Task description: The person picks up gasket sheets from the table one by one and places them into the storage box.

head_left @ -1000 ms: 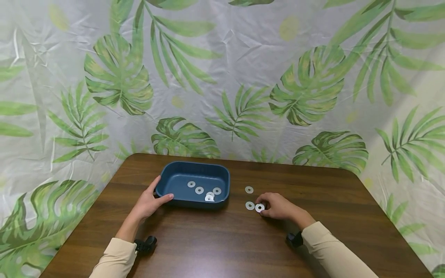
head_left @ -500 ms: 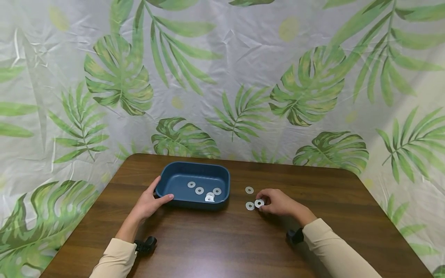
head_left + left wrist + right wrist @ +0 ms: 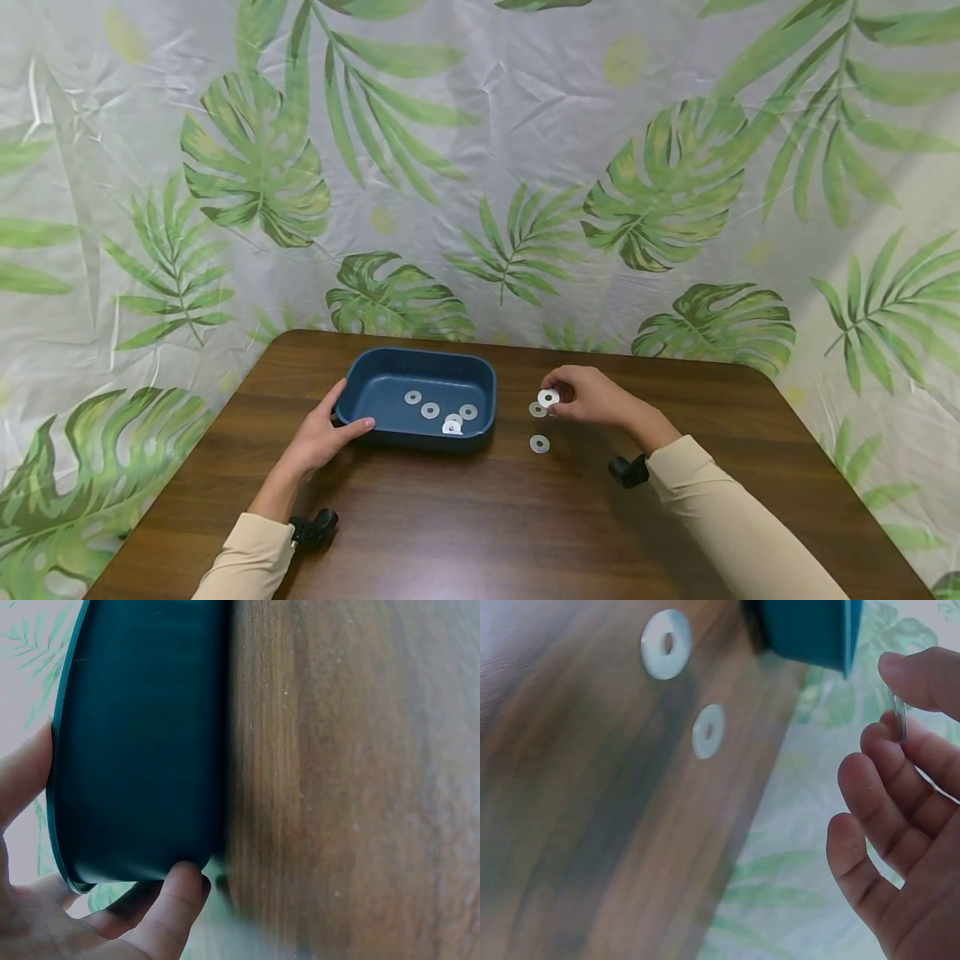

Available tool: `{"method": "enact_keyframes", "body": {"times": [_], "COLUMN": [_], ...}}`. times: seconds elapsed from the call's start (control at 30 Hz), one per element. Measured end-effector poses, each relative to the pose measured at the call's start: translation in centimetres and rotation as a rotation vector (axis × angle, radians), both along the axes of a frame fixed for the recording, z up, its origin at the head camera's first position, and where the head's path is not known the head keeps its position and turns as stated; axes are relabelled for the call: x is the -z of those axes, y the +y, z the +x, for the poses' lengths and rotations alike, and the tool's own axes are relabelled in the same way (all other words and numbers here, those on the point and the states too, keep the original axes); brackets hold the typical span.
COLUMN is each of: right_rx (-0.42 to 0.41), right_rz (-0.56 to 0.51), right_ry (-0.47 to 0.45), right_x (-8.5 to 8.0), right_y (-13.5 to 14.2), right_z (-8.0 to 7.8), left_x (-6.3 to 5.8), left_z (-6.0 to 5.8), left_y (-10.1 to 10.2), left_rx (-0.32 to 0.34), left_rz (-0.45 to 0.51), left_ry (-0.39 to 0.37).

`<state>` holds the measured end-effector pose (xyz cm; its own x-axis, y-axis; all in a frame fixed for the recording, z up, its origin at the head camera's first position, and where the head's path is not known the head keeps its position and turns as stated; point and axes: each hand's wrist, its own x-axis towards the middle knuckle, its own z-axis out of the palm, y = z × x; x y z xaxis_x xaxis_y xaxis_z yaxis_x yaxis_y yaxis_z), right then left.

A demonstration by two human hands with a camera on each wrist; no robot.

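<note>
In the head view my left hand (image 3: 318, 440) holds the left end of a blue plastic bin (image 3: 393, 414), thumb at its near rim. The left wrist view has the thumb on the rim and fingers around the end of the bin (image 3: 142, 735). My right hand (image 3: 596, 398) pinches a flat metal washer (image 3: 543, 401) between thumb and fingers, raised off the table to the bin's right. Edge-on, the washer (image 3: 901, 724) shows between the thumb and fingertips. Two washers lie on the table, a far one (image 3: 533, 411) partly overlapped by the held one, and a nearer one (image 3: 533, 446).
Several washers, among them a left one (image 3: 408, 400), lie flat inside the bin; two overlap near its front wall. The brown wooden table (image 3: 465, 525) ends at the back against a leaf-print curtain (image 3: 517, 150). A black wrist camera (image 3: 628, 472) sits on the right wrist.
My right hand has lifted the washer and carried it away from me, from beside the near washer to over the far one. My left hand and the bin have stayed put.
</note>
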<state>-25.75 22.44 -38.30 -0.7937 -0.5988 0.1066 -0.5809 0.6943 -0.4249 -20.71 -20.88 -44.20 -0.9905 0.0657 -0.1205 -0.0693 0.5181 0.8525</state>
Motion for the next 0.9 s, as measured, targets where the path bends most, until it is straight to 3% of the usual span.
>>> {"method": "enact_keyframes", "body": {"times": [0.53, 0.9], "right_rx": [-0.015, -0.027], "right_rz": [0.098, 0.143], "right_ry": [0.025, 0.049], "right_x": [-3.0, -4.1], "right_y": [-4.1, -7.2], "right_z": [-1.4, -2.4], "left_x": [0.2, 0.1], "left_z": [-0.2, 0.0], "left_y": [0.0, 0.1], "left_rx": [0.005, 0.003], "left_rz": [-0.004, 0.012], "left_ry": [0.006, -0.007]}}
